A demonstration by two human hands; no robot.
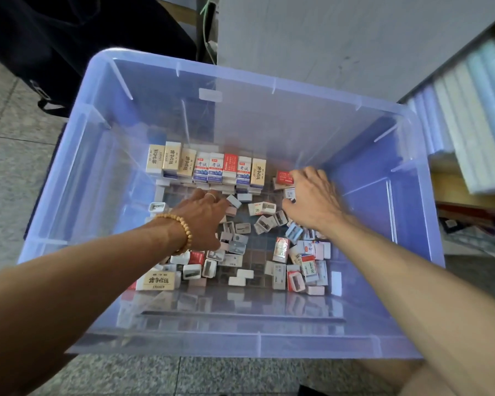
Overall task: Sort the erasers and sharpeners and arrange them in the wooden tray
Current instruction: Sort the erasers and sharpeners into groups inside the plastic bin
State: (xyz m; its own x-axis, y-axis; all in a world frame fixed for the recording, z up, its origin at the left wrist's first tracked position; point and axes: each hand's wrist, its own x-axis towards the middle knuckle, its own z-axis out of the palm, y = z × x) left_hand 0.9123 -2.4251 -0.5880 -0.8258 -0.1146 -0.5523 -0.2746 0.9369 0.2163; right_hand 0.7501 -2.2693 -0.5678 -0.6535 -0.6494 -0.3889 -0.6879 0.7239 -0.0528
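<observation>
Inside translucent blue plastic bin (383,195), left hand (203,218) pinching small white sharpener (233,200), right hand (312,198) fingers curled on red-labelled eraser (284,177), loose pile below both.

Plastic bin (272,90) on floor, w/ a row of erasers (206,167) standing side by side along its far wall. Loose pile of erasers & sharpeners (257,252) lies nearer, centre to right. Left hand (203,218) rests on pile's left part; right hand (312,195) at far right, just right of the row. One eraser (158,280) lies flat at near left.
</observation>
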